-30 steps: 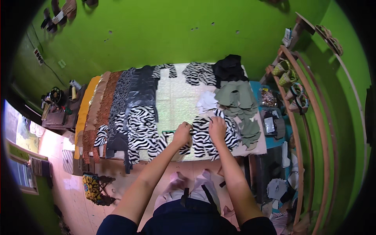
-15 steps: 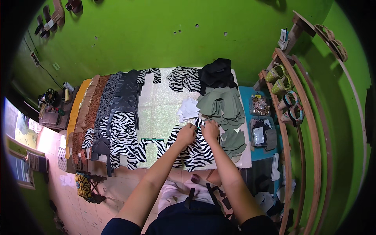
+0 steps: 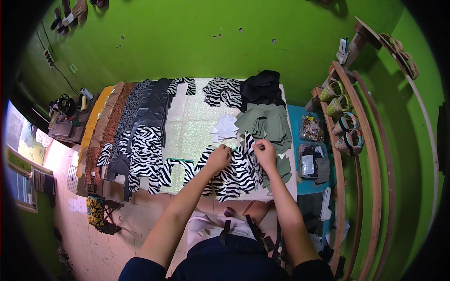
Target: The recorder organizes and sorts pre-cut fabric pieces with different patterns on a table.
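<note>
My right hand [image 3: 265, 153] pinches a cut zebra-print fabric piece [image 3: 249, 143], its tip standing up from the pile. Beside it, my left hand [image 3: 220, 158] has its fingers closed on the upper edge of the zebra-print pile [image 3: 229, 183]; exactly how many layers it grips is hidden. Just beyond my hands lie white cut pieces [image 3: 225, 127] and a fanned stack of olive-green pieces [image 3: 262, 124]. To the left, a zebra-print piece with a green edge [image 3: 177, 162] lies on the pale glittery table covering [image 3: 185, 129].
Overlapping rows of yellow, tan, brown and grey pieces [image 3: 152, 105] fill the table's left side. Black fabric [image 3: 260, 86] sits at the far right corner. Plastic containers [image 3: 311, 127] stand right of the table, next to a wooden rack [image 3: 365, 187] with sandals. A sewing machine [image 3: 63, 105] is at far left.
My right hand has moved right, lifting and tilting a zebra-print piece up from the pile. My left hand has shifted slightly left and stays at the pile.
</note>
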Tool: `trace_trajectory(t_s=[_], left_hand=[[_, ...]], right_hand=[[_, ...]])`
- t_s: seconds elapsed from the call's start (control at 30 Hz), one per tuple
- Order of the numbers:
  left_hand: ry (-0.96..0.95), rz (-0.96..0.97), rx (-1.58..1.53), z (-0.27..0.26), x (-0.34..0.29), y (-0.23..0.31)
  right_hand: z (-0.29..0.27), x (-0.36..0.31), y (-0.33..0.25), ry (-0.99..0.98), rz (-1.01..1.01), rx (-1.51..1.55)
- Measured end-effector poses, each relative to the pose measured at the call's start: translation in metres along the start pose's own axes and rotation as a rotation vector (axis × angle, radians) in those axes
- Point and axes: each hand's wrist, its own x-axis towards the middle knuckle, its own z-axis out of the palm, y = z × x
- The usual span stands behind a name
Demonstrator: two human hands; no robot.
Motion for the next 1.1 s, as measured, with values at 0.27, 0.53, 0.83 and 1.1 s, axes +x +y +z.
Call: trace_trajectory(t_s=[0.27,0.53,0.83,1.1], left_hand=[[0.165,0.170,-0.250,-0.062,-0.009,0.000],[0.031,0.184,-0.229,-0.100,-0.033,-0.056],[-0.174,-0.095,-0.541,-0.110,-0.052,-0.102],[0.230,0.226,-0.205,-0.118,-0.042,-0.114]], right_hand=[[-0.006,0.014,-0.054,-0.109,-0.333,-0.282],[0.089,0.007,-0.105,-0.520,-0.264,-0.396],[0.141,-0.011,-0.113,-0.602,-0.089,-0.423],[0.138,-0.016,-0.136,-0.316,-0.409,-0.510]])
